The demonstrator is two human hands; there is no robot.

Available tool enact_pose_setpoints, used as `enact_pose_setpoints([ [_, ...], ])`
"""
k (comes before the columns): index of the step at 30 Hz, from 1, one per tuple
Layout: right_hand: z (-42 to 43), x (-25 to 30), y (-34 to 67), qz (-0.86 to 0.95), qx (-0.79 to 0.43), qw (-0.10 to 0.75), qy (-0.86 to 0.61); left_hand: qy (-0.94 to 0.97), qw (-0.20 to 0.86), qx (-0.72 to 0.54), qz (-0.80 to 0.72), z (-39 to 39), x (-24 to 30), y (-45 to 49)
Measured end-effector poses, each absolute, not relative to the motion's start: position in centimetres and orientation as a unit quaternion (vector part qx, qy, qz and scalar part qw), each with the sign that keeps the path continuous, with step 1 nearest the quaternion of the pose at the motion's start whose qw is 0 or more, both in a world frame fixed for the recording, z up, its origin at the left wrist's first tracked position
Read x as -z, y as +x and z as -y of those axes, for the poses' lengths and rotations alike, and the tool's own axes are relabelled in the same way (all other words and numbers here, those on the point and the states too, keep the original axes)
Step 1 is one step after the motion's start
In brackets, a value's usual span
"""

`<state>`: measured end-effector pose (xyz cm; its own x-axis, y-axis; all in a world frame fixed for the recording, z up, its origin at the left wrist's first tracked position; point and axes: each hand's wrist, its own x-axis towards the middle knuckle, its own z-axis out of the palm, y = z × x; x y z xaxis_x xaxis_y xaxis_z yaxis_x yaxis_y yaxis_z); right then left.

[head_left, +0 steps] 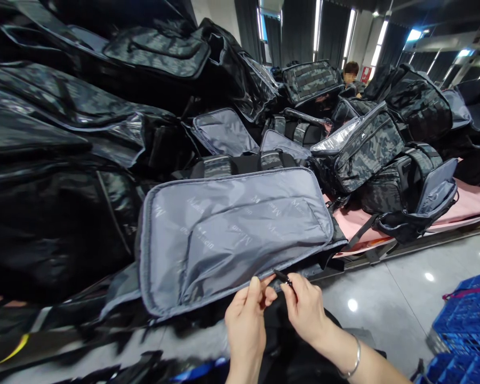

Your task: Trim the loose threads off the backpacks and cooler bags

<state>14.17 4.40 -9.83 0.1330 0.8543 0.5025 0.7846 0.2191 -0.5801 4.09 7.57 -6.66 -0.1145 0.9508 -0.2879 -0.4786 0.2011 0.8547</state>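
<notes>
A camouflage backpack lies in front of me with its front panel (232,218) folded open, the grey printed lining facing up. My left hand (248,317) is closed at the near edge of this panel, thumb and fingers pinching its border. Just to the right, my right hand (306,309) is closed on a small black pointed piece (280,276), whose tip reaches toward the left fingertips. Its exact kind is hard to make out, as the fingers cover part of it. Behind the panel show the backpack's shoulder straps (218,166).
Large dark camouflage bags (48,208) are heaped high on the left. More open backpacks (368,146) stand at the right on a pink-covered surface (352,221). Blue plastic crates (470,314) sit on the grey floor (378,298) at lower right. A person (351,73) is in the background.
</notes>
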Motion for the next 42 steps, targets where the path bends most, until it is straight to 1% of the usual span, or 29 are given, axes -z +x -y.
enact_pose_setpoints([
  [4, -3.9, 8.6, 14.6, 0.677, -0.077, 0.375, -0.629, 0.258, 0.612, -0.588, -0.462, -7.6, 6.7, 4.1],
  [9, -4.1, 7.5, 14.6, 0.697, -0.086, 0.333, -0.629, 0.255, 0.61, -0.594, -0.458, -7.5, 6.7, 4.2],
  [24, -3.5, 5.9, 15.0, 0.694, -0.084, 0.262, -0.666, 0.27, 0.589, -0.6, -0.469, -7.8, 7.2, 4.2],
  [30, -3.9, 6.2, 15.0, 0.704, -0.097, 0.275, -0.647, 0.276, 0.59, -0.599, -0.466, -7.7, 7.1, 4.1],
  [37, -4.2, 7.4, 14.9, 0.705, -0.074, 0.297, -0.64, 0.267, 0.592, -0.596, -0.472, -7.7, 7.0, 4.2],
  [42, -4.4, 7.7, 14.8, 0.707, -0.08, 0.326, -0.623, 0.26, 0.595, -0.595, -0.474, -7.8, 6.8, 4.0],
])
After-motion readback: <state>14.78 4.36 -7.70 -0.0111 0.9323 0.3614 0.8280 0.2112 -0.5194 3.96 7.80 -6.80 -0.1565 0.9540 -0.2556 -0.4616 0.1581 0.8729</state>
